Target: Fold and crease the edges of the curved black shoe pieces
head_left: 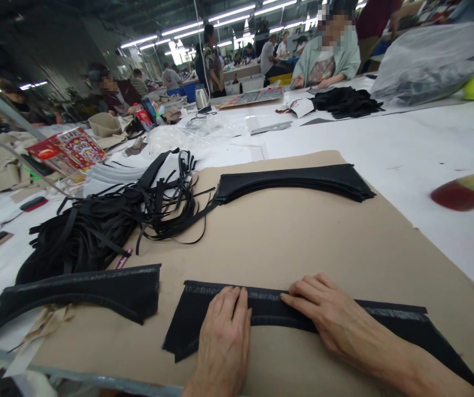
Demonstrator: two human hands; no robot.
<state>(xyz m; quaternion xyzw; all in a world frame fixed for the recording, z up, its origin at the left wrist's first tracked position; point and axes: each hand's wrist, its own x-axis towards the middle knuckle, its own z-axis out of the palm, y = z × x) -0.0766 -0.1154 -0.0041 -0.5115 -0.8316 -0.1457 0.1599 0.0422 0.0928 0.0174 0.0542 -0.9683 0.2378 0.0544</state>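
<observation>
A curved black fabric piece (385, 317) lies flat near the front edge of a tan cardboard sheet (286, 237). My left hand (223, 336) rests palm down on its left part, fingers stretched flat and together. My right hand (336, 320) lies on the middle of the same piece, fingers extended leftward along its grey-edged upper border. Neither hand grips anything. A second curved black piece (91, 289) lies to the left, and a stack of the same black pieces (294, 182) sits at the far side of the cardboard.
A tangle of black strips (108, 220) heaps at the left. A tilted bottle with a green cap (466, 190) is at the right on the white table (406, 149). Farther back are colourful boxes (69, 150), plastic bags (422, 63) and several seated people.
</observation>
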